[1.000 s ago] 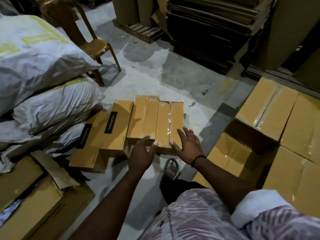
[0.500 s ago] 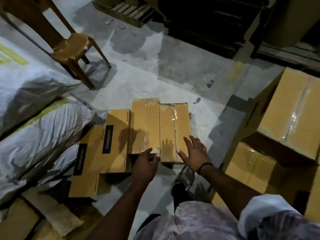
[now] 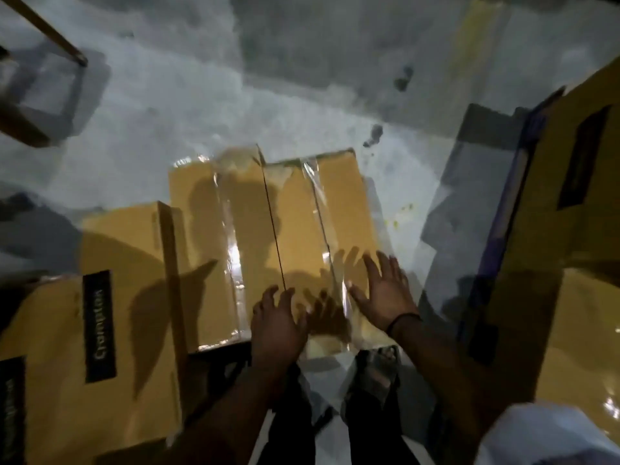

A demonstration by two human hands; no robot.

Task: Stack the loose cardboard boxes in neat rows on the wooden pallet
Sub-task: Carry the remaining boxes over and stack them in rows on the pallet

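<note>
The taped box [image 3: 292,229] you are reaching for lies flat on the concrete floor [image 3: 167,105], with a strip of clear tape running along its top. Your left hand [image 3: 276,322] is over its near end, close to its left edge, with fingers spread and slightly bent, gripping nothing. Your right hand [image 3: 385,293] is over its near right corner, palm down and fingers fanned out, also gripping nothing; I cannot tell whether either hand actually touches the cardboard. A dark wristband [image 3: 402,321] circles your right wrist. A second taped box [image 3: 201,236] lies touching this box along its left side. Further left of it lie Crompton-labelled boxes [image 3: 60,330], with 2 dark labels showing. Just below its near end your sandalled foot [image 3: 379,364] stands on the floor. Well to its right rise larger stacked boxes [image 3: 570,203]. Far beyond it to the upper left a chair leg [image 3: 50,36] reaches the floor.
</note>
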